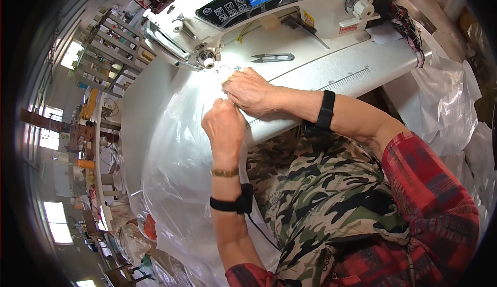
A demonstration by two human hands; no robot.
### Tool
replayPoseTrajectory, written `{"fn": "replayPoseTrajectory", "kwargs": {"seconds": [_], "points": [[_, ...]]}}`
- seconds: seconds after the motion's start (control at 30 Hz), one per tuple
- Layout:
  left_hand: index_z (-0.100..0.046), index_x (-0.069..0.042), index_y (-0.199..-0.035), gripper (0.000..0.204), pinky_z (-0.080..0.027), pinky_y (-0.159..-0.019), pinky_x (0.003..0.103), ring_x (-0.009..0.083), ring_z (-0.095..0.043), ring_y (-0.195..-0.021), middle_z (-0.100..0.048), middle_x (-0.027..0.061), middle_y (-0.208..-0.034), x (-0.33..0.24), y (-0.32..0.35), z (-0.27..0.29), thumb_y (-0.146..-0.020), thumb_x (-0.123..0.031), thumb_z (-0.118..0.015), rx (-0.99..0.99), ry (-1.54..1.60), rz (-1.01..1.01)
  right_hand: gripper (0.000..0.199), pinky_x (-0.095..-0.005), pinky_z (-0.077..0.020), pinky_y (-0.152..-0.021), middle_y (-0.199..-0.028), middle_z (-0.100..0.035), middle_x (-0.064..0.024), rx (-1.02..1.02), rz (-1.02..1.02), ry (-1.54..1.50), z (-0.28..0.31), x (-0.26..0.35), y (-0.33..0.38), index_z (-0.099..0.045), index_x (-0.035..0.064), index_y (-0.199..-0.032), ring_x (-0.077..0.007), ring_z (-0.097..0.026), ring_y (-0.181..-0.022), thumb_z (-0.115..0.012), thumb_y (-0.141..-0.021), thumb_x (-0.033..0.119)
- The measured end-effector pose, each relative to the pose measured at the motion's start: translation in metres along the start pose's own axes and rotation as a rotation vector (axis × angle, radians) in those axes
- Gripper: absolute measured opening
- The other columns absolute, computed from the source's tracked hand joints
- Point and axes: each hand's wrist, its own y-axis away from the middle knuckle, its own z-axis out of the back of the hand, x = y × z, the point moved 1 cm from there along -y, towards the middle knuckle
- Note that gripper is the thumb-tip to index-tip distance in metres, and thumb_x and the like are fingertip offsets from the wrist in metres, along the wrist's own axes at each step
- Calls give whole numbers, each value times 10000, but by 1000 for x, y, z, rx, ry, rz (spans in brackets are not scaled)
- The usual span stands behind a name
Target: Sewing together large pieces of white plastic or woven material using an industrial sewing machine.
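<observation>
A large translucent plastic sheet (173,178) lies over the left of the sewing table and hangs down its front. At its upper right edge my left hand (223,124) is closed, fingers bent into the plastic. My right hand (249,90) touches it just above and to the right, pinching the same edge close to the machine's needle area; its fingertips are partly hidden. The white sewing machine (331,7) stands directly beyond both hands, its lamp lighting the plastic brightly. Small thread snips (273,57) rest on the machine bed, to the right of my right hand.
A printed ruler scale (344,78) runs along the table's front edge. More plastic sheeting (440,106) hangs at the right, near a bundle of dark cords (406,28). A metal rack (111,46) stands at the far left. My camouflage apron (331,194) is close below the table edge.
</observation>
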Motion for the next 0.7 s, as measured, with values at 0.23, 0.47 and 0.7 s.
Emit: {"fn": "replayPoseTrajectory", "kwargs": {"seconds": [0.23, 0.47, 0.7], "points": [[-577, -17, -1309, 423, -503, -865, 364, 282, -659, -960, -683, 191, -1095, 46, 45, 22, -988, -288, -526, 96, 623, 340, 205, -403, -413, -902, -979, -660, -153, -97, 10, 0, -4, 1, -5, -648, 12, -941, -289, -586, -1091, -528, -775, 13], [-504, -104, -1402, 559, -150, -1187, 465, 229, -289, -1448, -397, 65, -1527, 140, 136, 23, -971, -461, -497, -6, -1, 540, 121, -386, -449, -862, -898, -621, -75, -519, 521, 86, 7, 29, 16, -621, 56, -914, -247, -589, -875, -619, -863, 166], [-528, -67, -1368, 587, -181, -1171, 490, 255, -338, -1419, -464, 100, -1473, 175, 137, 13, -931, -456, -574, -85, 79, 346, 79, -363, -416, -934, -777, -587, -11, 6, 809, 615, -59, 108, 67, -629, 97, -779, -184, -523, -884, -614, -794, 173]]}}
